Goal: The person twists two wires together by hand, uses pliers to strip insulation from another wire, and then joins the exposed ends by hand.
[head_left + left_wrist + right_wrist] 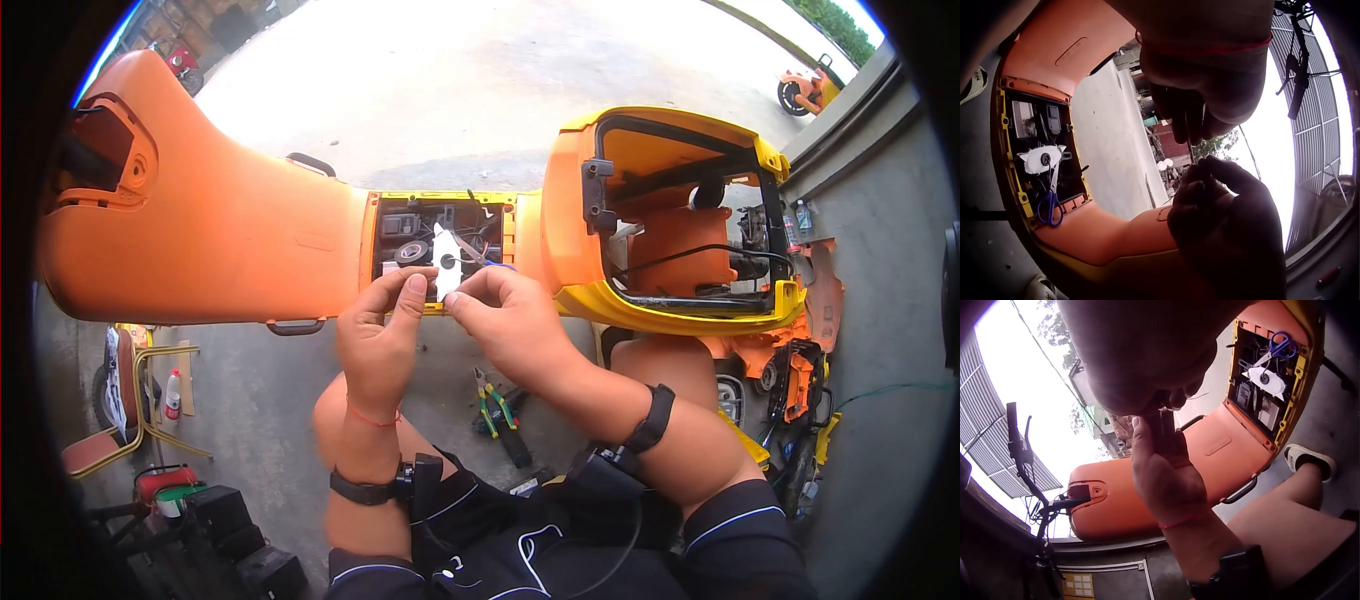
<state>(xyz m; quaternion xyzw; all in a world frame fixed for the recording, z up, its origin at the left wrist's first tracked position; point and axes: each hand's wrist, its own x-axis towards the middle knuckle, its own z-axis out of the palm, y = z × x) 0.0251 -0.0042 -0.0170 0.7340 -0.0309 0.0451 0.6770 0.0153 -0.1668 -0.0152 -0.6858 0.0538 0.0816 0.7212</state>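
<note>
In the head view my left hand (380, 325) and right hand (510, 320) meet above the open compartment (509, 235) of an orange scooter body. The right thumb and index finger are pinched together. By their tips a thin wire-like strand (1198, 396) sticks out in the right wrist view. The left thumb and fingers are bent close to it; I cannot tell what lies between them. Below the hands, a white torn-edged piece (1034, 160) with a black round part (1046, 159) lies over the compartment. Blue-handled scissors (1050, 209) rest with their blades against it.
The long orange seat (230, 220) stretches left; a yellow-rimmed open frame (690, 318) stands right. Green-handled pliers (490, 410) lie on the ground near my legs. A chair (150, 385), a bottle (173, 393) and black boxes (240, 545) are at lower left. Orange body parts (795, 375) lie at right.
</note>
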